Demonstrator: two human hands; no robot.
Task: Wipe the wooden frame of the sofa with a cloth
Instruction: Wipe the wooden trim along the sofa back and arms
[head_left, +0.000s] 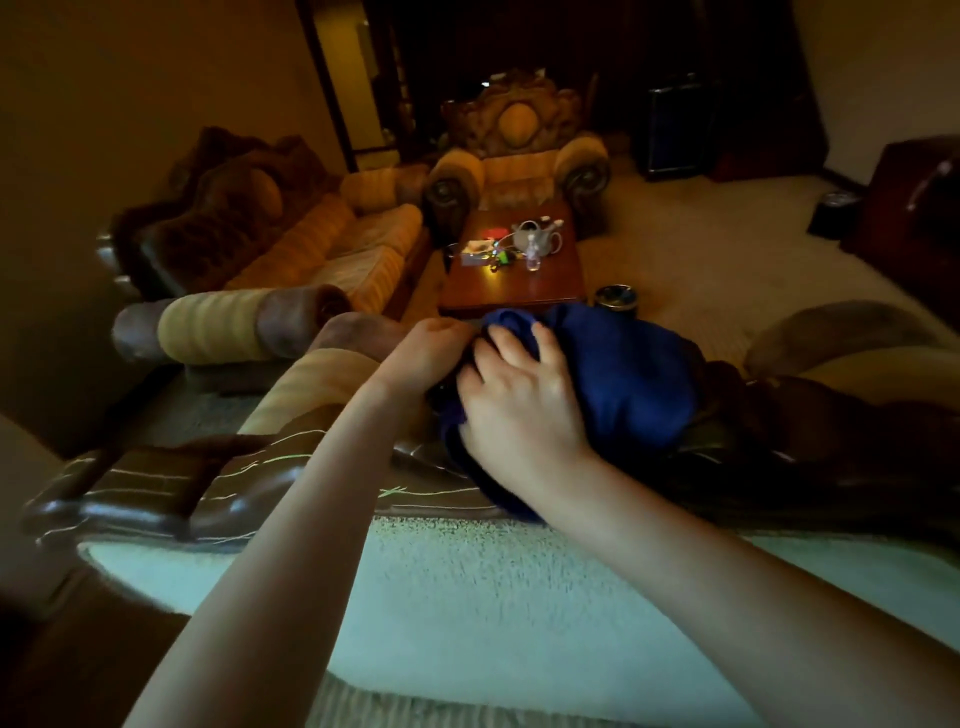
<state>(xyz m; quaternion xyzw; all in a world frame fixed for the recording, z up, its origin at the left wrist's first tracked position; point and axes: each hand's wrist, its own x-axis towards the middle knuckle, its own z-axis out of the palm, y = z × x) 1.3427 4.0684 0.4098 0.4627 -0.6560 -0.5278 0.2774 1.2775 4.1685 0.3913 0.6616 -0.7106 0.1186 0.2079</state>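
Note:
A dark blue cloth (634, 374) lies bunched over the carved top of the sofa's dark wooden frame (156, 493), seen from behind the sofa back. My right hand (519, 400) lies on the cloth's left part, fingers curled into the fabric. My left hand (426, 353) is just left of it at the cloth's edge; its fingers curl away from me and are hidden. The glossy brown frame runs left and right beneath both forearms. The frame's crest under the cloth is hidden.
A pale plush panel (467, 597) covers the sofa back below the frame. Beyond stand a wooden coffee table (514, 280) with a teapot and small items, a long sofa (291, 244) at left, an armchair (519, 156) at the far end and a round bin (615, 299).

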